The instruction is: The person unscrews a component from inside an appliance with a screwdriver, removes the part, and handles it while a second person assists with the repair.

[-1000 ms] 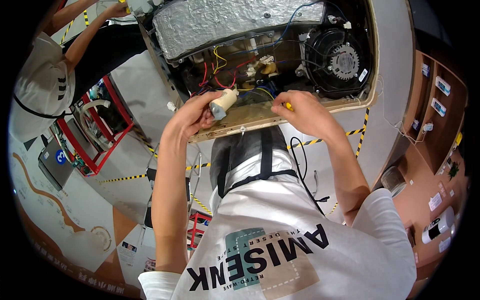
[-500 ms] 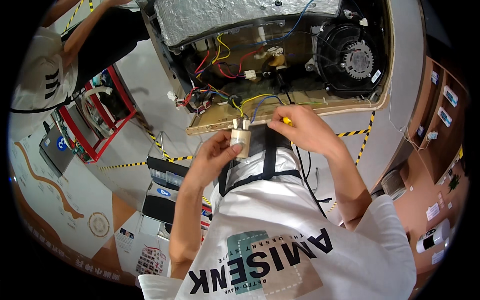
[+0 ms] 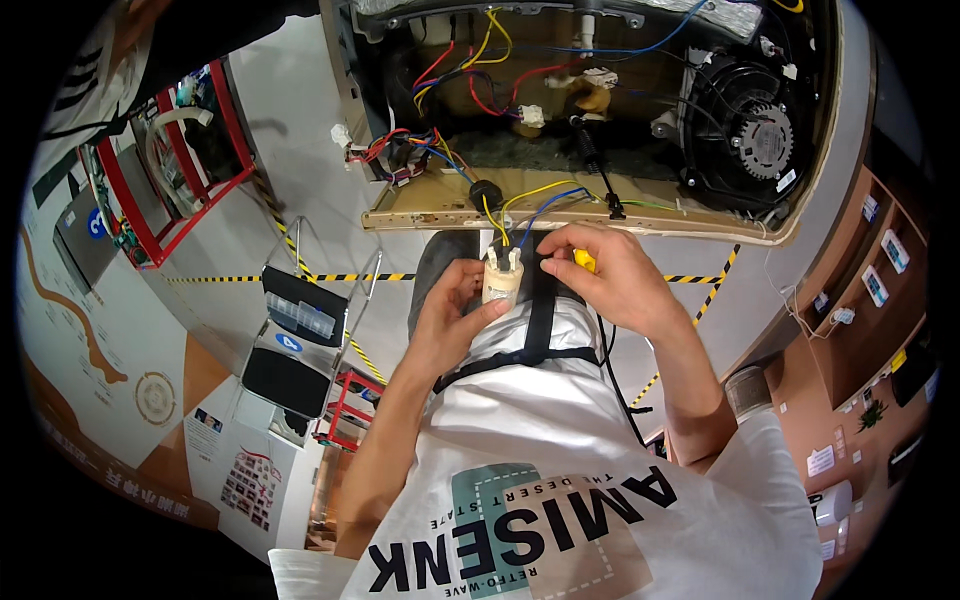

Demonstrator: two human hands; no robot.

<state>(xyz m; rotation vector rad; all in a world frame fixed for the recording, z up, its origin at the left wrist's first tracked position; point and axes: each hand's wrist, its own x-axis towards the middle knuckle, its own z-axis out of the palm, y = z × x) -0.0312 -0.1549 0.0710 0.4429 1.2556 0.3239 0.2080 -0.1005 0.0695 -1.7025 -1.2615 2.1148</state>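
Observation:
My left hand (image 3: 450, 312) is closed around a cream cylindrical capacitor (image 3: 500, 285), thumb across its lower front. White connectors on its top join yellow and blue wires (image 3: 540, 200) running back into an opened appliance (image 3: 400, 217). Close on the capacitor's right, my right hand (image 3: 618, 280) has its fingers bent together around a small yellow object (image 3: 585, 260). Most of that yellow object is hidden in the palm, so its kind does not show. A small gap separates the right fingertips from the capacitor.
Inside the appliance are a round black fan motor (image 3: 765, 140), loose coloured wires and a white plug (image 3: 531, 116). To the left stand a folding chair (image 3: 290, 375) and a red-framed unit (image 3: 160, 235). Shelves (image 3: 860, 250) line the right. Striped tape (image 3: 290, 277) marks the floor.
The view has shifted, so the appliance sits higher in it. The capacitor stays in my left hand, its top connectors now more visible. More of the yellow object shows in my right hand.

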